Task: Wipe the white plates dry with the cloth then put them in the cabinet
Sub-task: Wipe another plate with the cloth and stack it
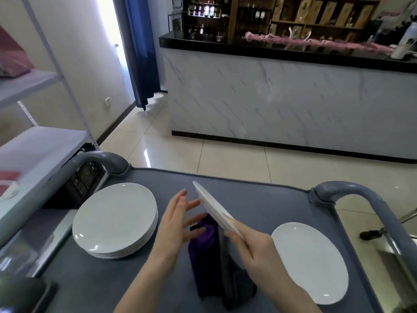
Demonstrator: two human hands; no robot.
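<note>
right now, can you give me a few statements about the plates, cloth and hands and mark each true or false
1. The right hand holds a white tilted plate by its near edge. True.
2. The stack of plates sits on the right side of the cart. False: the stack is on the left, and a single plate lies on the right.
3. The left hand has its fingers straight and spread, beside the tilted plate. True.
4. The cloth is red and hangs from the cart's handle. False: it is purple and lies on the cart top between the hands.
</note>
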